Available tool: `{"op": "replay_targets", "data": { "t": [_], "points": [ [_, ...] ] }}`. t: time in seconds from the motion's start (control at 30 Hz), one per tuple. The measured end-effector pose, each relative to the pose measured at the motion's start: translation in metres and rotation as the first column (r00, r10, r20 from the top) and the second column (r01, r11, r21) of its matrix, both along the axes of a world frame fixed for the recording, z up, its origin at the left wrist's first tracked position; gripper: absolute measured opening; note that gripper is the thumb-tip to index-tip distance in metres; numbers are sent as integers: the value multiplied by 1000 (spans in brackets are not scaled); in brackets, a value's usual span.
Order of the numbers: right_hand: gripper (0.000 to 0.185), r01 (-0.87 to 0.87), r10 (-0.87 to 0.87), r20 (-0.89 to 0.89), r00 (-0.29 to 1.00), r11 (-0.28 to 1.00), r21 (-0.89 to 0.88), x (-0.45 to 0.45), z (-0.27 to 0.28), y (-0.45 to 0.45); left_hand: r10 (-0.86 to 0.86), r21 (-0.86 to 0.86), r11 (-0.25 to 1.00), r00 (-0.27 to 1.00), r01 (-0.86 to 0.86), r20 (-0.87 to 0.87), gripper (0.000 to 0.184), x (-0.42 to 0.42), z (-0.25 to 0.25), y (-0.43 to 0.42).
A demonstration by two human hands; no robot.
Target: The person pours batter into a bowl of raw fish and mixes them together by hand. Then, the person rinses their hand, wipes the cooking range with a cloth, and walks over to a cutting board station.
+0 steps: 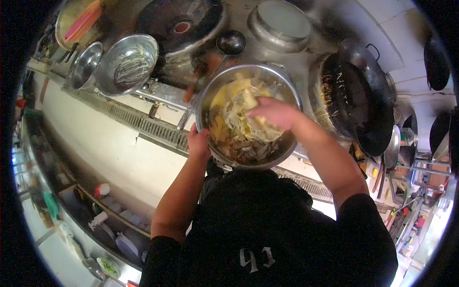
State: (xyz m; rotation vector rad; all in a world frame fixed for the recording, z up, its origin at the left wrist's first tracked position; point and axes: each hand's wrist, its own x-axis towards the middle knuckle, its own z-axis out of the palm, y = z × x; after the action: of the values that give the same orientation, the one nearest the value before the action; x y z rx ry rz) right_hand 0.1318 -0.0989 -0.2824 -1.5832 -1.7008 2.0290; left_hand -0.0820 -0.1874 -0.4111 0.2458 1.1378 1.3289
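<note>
A large steel bowl (285,86) stands close against my body at the counter's front edge. Pale, wet slices of food (239,119) fill its middle, with yellow liquid that looks like beaten egg on the left side and darker greyish pieces at the near side. With fingers closed round the bowl's left rim, my left hand (198,142) grips it. Inside the bowl, my right hand (275,113) is among the pale slices. Motion blurs its fingers, so whether they hold a piece is unclear.
Beyond the bowl lies a ladle (231,43). Two metal bowls (126,64) (87,66) stand to the left. A large dark wok (181,19) sits at the back, a round steel pot (282,24) beside it. More blackened woks (363,91) are at the right.
</note>
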Motion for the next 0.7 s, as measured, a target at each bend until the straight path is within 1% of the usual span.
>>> {"op": "replay_targets", "data": {
  "t": [0.03,0.07,0.1,0.13,0.2,0.23,0.27,0.3,0.33,0.37,0.4,0.43,0.5,0.53,0.6,0.63,0.67,0.7],
  "points": [
    [46,-1,1,5,1000,1000,2,-7,1,-3,1,2,1000,1000,-1,5,39,1,4,1],
    [49,-116,96,122,988,979,167,-13,1,-11,14,-4,1000,1000,-14,16,39,3,8,2],
    [53,-244,168,250,953,919,311,-19,2,-18,27,-10,1000,999,-26,26,38,3,10,3],
    [53,-246,169,254,952,918,312,-24,-1,-25,28,-8,1000,999,-28,30,38,4,11,4],
    [52,-375,238,438,867,890,258,-29,-11,-41,32,21,999,996,-34,78,37,4,13,5],
    [45,-457,295,457,839,838,297,-27,-13,-47,32,22,999,996,-34,81,37,4,10,6],
    [45,-458,294,460,838,838,297,-22,-18,-44,25,1,1000,999,-25,29,36,3,5,7],
    [41,-503,343,502,794,834,227,-15,-26,-37,16,-22,1000,1000,-17,-24,35,3,2,8],
    [38,-544,393,536,747,825,153,-6,-38,-29,16,-23,1000,1000,-16,-22,35,4,6,8],
    [34,-550,317,618,720,803,229,10,-66,-13,15,-21,1000,998,-16,-54,34,6,15,6],
    [34,-425,146,644,751,853,303,19,-66,-6,14,-19,1000,996,-16,-88,33,8,21,4],
    [34,-294,-31,654,756,876,382,29,-65,1,12,-21,1000,996,-14,-88,33,9,23,4],
    [38,-339,-60,786,615,880,333,70,-132,26,-29,28,999,957,38,-290,32,12,25,5],
    [38,-337,-61,785,616,880,333,75,-132,25,-30,28,999,956,40,-291,32,14,29,6],
    [41,-211,-118,694,710,905,370,81,-133,19,-40,36,997,884,64,-466,33,17,39,7],
    [41,-208,-117,692,712,906,368,88,-153,19,-43,33,997,882,66,-469,33,18,48,7],
    [44,-317,20,724,689,907,276,97,-190,19,-58,15,997,856,76,-514,33,20,58,8],
    [46,-422,157,743,650,888,182,92,-189,17,-73,-2,996,827,86,-557,34,21,63,8]
  ]
}}
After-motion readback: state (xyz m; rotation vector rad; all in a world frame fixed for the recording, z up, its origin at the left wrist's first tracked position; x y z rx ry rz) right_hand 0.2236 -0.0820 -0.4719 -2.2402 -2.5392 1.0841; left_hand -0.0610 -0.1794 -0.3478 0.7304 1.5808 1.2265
